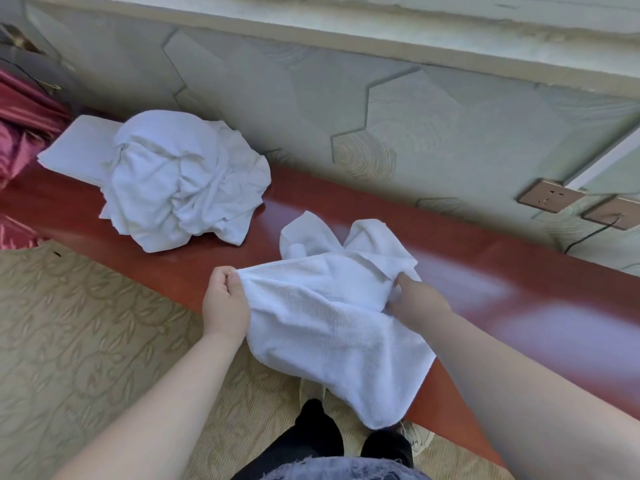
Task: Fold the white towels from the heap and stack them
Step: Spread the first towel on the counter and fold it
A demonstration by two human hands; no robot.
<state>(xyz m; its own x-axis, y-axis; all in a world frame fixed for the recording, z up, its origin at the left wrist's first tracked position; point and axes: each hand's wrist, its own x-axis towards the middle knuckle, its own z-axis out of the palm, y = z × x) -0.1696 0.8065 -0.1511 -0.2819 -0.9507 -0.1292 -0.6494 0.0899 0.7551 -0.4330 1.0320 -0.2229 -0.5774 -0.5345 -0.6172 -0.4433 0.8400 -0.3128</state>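
Note:
A white towel (329, 313) hangs between my two hands over the front edge of the red-brown table (519, 306). My left hand (225, 303) pinches its left corner, thumb on top. My right hand (415, 299) grips the towel's right edge, fingers partly buried in the cloth. The towel's far part lies crumpled on the table, its lower end droops past the table edge toward the floor. A heap of crumpled white towels (180, 181) sits at the table's left. Behind the heap a flat folded white towel (76, 150) lies partly covered by it.
A patterned wall runs along the table's far side, with two wall sockets (550, 195) and a black cable at the right. Pink-red satin fabric (20, 133) bunches at the far left. Patterned beige carpet (86, 341) lies below, with my legs and shoes near the table.

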